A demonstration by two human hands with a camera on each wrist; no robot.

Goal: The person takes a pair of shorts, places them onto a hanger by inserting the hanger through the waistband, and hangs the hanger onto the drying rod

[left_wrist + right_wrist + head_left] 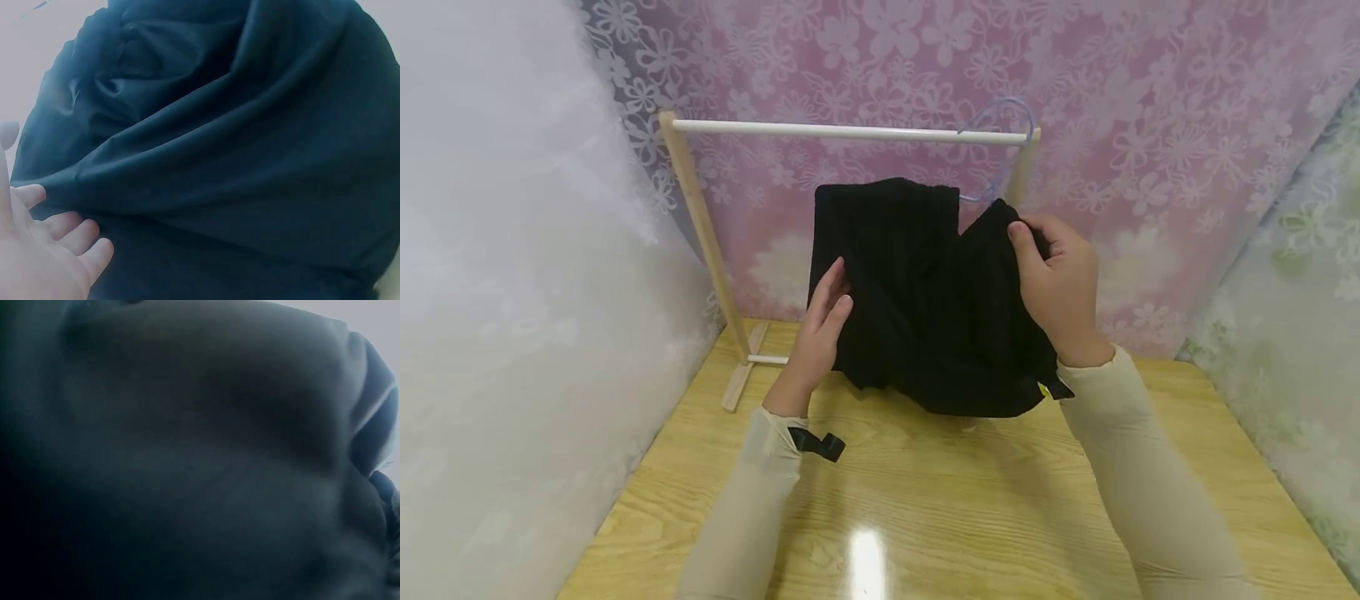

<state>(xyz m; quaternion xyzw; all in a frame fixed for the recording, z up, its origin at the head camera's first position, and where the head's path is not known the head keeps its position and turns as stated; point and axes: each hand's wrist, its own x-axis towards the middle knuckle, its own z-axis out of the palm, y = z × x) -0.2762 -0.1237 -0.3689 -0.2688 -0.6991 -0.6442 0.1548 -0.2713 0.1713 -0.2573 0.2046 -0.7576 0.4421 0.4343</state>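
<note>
A black garment [917, 300] hangs in front of the rack in the head view, its kind unclear; the left wrist view shows gathered folds near its top. At its upper right corner, my right hand [1060, 283] pinches the cloth between thumb and fingers. My left hand [816, 342] rests at the garment's left side, fingers extended and touching the fabric. Behind the cloth, a light blue hanger [1011, 99] has its hook over the rod, its lower part mostly hidden. Dark cloth [206, 456] fills most of the right wrist view, hiding the right hand there.
The small rack has a white rod [820, 130] and wooden posts [703, 225], standing at the back of a wood-grain table [925, 500]. Pink flowered cloth [880, 67] covers the back; pale curtains [512, 292] flank the sides. A black strap [820, 446] dangles from the left wrist.
</note>
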